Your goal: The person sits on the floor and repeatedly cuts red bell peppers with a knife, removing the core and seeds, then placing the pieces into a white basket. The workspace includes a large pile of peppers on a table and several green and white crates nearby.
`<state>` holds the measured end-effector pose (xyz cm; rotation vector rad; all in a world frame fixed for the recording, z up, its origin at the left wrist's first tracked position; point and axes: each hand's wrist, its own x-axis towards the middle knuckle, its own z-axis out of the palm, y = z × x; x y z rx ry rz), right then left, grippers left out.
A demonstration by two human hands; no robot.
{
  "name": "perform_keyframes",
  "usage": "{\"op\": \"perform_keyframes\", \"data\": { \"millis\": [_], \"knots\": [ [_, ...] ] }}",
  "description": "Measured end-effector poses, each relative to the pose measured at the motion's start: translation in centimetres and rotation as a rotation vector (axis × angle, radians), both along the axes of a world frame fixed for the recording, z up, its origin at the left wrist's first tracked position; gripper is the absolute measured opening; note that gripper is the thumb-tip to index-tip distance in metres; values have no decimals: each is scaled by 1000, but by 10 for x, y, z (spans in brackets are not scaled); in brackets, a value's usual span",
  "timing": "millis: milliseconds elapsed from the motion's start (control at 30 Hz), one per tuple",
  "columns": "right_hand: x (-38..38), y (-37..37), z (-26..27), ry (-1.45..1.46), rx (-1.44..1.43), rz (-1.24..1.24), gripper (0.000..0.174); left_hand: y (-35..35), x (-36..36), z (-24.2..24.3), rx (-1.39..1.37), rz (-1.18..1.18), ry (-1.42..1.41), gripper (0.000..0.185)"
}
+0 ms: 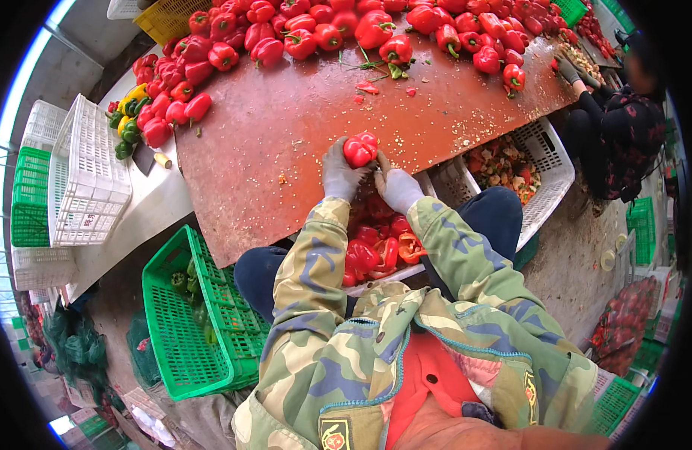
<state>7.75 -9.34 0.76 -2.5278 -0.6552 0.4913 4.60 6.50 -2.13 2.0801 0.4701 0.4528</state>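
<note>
A whole red bell pepper (360, 150) is gripped in my gloved left hand (341, 173), above the near edge of the red-brown tabletop (256, 152). My gloved right hand (395, 183) is close beside it on the right, fingers bent together near the pepper's lower side; whether it holds a small tool cannot be told. Below my hands, between my knees, a crate holds opened red peppers (363, 256) and an orange-red pepper piece (411, 248). A heap of whole red peppers (301, 42) spans the table's far side, with loose stems and leaves (395, 71) in front of it.
A green crate (197, 371) with green peppers stands at left, near stacked white crates (92, 169). A broad blade (143, 159) lies by yellow and green peppers. A white crate (557, 185) of pepper scraps is right of my knee. A co-worker (622, 129) sits at far right.
</note>
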Motion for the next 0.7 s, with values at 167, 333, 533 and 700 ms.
{"op": "perform_keyframes", "data": {
  "millis": [167, 333, 533, 700],
  "knots": [
    [23, -19, 0, 919, 623, -189, 60, 5, 5, -16, -780, -144, -253, 60],
    [35, -24, -1, 1362, 815, -225, 21, 21, 2, -7, -727, -160, -284, 54],
    [49, -26, -37, 1916, 1040, -119, 37, 40, 2, -9, -1466, -129, -373, 53],
    [55, -29, -25, 1795, 1170, -439, 34, 43, -14, -16, -1983, -227, -489, 66]
  ]
}}
